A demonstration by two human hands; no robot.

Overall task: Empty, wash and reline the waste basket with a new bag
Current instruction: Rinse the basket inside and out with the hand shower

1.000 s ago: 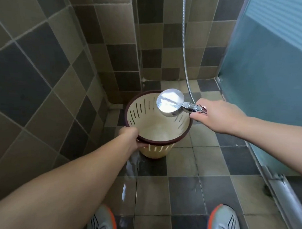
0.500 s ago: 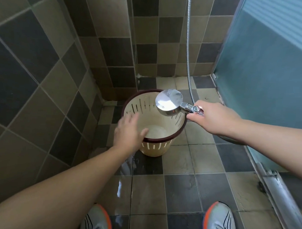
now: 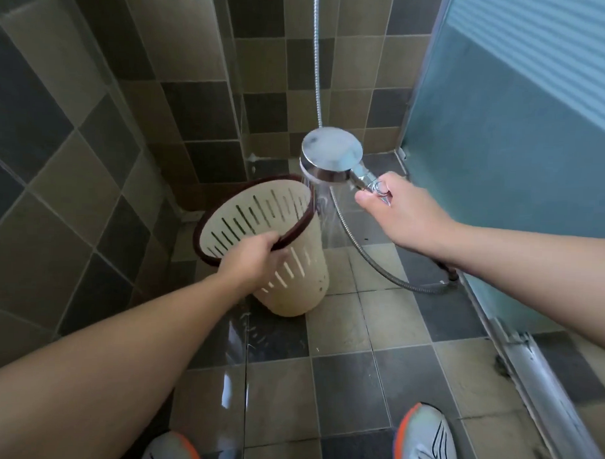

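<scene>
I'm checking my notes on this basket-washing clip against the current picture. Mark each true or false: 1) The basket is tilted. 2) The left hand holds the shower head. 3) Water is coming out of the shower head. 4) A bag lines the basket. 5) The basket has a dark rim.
1) True: the waste basket leans, with its opening turned toward the tiled wall on the left.
2) False: the right hand grips the shower head by its handle; the left hand grips the basket's rim.
3) True: spray falls beside the basket's outer wall.
4) False: the slotted inside is bare.
5) True.
</scene>
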